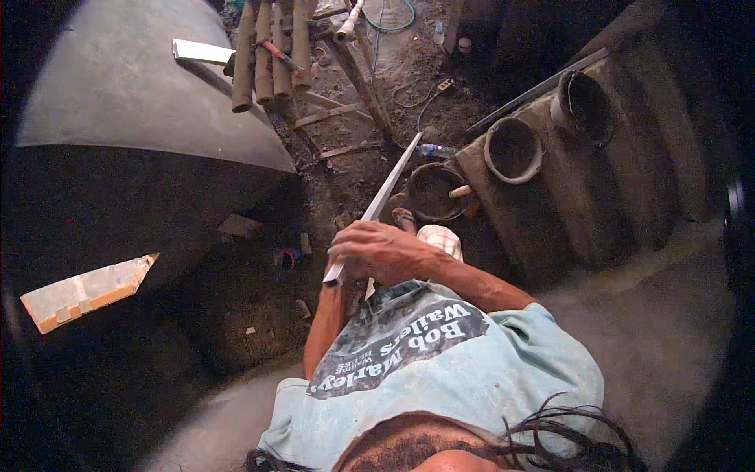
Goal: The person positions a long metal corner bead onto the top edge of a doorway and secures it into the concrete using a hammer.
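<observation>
One long, straight metal bar [391, 181] slants past the left side of the round bucket [429, 177], its near end toward the torso and its far tip beyond the bucket. The right hand [376, 242] is wrapped over the bar's near part, nearer the body than the bucket; the left hand is mostly hidden there, so I cannot tell its grip. Gripping so close to one end probably leaves the bar tip-heavy: spreading the hands should steady it. Best keep the tip off the bottle [436, 150] just beyond the bucket.
</observation>
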Tool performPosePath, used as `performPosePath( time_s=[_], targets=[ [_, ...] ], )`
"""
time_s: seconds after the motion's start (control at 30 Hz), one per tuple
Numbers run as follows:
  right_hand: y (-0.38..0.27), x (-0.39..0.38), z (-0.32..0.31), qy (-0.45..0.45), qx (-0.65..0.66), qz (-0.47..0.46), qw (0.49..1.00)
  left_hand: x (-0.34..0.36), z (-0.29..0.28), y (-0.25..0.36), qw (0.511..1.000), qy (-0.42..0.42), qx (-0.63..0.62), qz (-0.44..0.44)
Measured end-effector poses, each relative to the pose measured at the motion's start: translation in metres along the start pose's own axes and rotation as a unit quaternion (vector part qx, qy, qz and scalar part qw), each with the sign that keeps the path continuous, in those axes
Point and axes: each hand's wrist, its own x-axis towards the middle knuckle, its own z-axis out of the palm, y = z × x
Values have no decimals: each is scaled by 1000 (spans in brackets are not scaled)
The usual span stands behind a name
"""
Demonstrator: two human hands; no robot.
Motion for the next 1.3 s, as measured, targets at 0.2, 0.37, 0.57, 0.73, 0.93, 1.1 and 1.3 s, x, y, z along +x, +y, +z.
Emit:
performPosePath(
  time_s=[0.2,0.37,0.57,0.73,0.93,1.1,1.3],
  targets=[
    [82,-40,11,204,35,328,922,-63,14,19,985,-92,-146,-1],
    [189,-64,66,235,72,501,830,-109,7,18,966,-125,-225,31],
    [210,-2,80,273,536,439,667,-117,7,-3,940,-166,-293,59],
    [237,5,101,321,499,407,695,-112,9,-11,916,-199,-345,55],
    [259,3,116,311,376,451,748,-103,5,-23,900,-229,-367,62],
    [237,0,108,296,427,440,732,-105,11,-26,901,-224,-367,59],
    [240,-3,109,300,447,427,727,-107,9,-24,933,-182,-305,56]
  ],
)
